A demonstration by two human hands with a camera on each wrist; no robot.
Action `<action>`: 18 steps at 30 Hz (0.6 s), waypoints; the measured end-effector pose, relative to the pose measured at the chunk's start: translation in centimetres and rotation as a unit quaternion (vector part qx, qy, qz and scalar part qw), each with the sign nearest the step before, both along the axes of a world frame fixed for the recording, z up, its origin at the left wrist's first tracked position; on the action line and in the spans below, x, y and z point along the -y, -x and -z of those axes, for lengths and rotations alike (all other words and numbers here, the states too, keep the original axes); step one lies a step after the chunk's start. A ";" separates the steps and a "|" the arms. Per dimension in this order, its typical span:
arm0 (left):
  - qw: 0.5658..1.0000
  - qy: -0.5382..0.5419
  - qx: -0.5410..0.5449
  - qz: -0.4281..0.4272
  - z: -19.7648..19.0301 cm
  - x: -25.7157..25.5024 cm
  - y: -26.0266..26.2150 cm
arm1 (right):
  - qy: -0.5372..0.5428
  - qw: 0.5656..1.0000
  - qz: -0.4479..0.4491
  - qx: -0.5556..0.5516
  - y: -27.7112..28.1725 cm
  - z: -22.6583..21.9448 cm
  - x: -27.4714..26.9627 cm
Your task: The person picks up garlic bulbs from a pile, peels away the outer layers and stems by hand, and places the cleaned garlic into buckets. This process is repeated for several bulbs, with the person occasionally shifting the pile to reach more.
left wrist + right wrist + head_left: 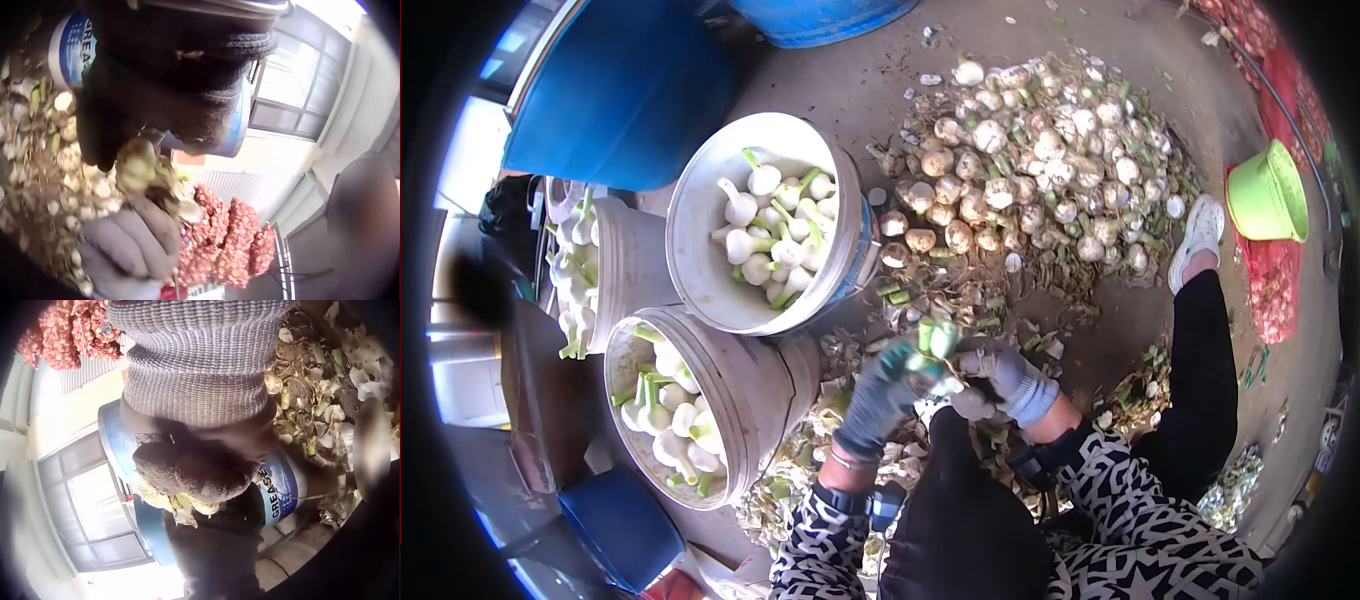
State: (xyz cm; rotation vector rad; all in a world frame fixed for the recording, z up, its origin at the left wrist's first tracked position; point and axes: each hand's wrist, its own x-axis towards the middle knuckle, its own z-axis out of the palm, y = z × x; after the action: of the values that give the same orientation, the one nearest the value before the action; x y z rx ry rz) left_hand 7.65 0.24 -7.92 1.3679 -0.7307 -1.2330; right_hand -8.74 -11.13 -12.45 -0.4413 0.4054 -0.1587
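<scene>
Both gloved hands, left hand & right hand, pinch one onion: light, firm, skin flaky; I hold bulb, not stalk.

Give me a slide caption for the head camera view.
Two gloved hands peel an onion beside white buckets of cleaned bulbs.

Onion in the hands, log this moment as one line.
left hand: grips onion | right hand: grips onion | white buckets: peeled bulbs | floor: unpeeled pile
</scene>
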 end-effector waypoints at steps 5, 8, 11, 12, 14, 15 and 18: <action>0.921 0.041 -0.382 -0.071 0.0 -0.5 -1.3 | -0.161 0.982 0.059 0.081 1.4 0.3 0.3; 0.900 0.015 -0.437 0.004 0.1 0.2 -1.1 | -0.194 0.958 0.113 0.181 3.8 2.4 0.5; 0.926 0.081 -0.369 -0.012 0.2 1.1 0.6 | -0.022 0.995 0.056 -0.073 7.2 2.6 0.7; 0.926 0.078 -0.369 -0.008 0.4 1.1 0.7 | 0.221 0.944 -0.049 -0.239 7.8 2.6 0.6; 0.886 0.112 -0.446 -0.060 0.5 1.1 1.0 | 0.353 0.862 -0.188 -0.312 7.9 3.0 -0.6; 0.884 0.121 -0.445 -0.080 0.3 1.4 1.2 | 0.479 0.710 -0.366 -0.364 7.8 3.4 -1.5; 0.855 0.118 -0.489 -0.122 0.2 1.7 0.6 | 0.630 0.540 -0.395 -0.394 7.3 1.6 -2.2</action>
State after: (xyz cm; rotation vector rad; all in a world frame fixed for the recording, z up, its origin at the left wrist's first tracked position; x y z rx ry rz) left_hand 7.09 -1.47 -8.07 0.4635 0.0299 -1.3637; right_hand -15.99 -8.95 -14.05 -2.1628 0.9093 0.7677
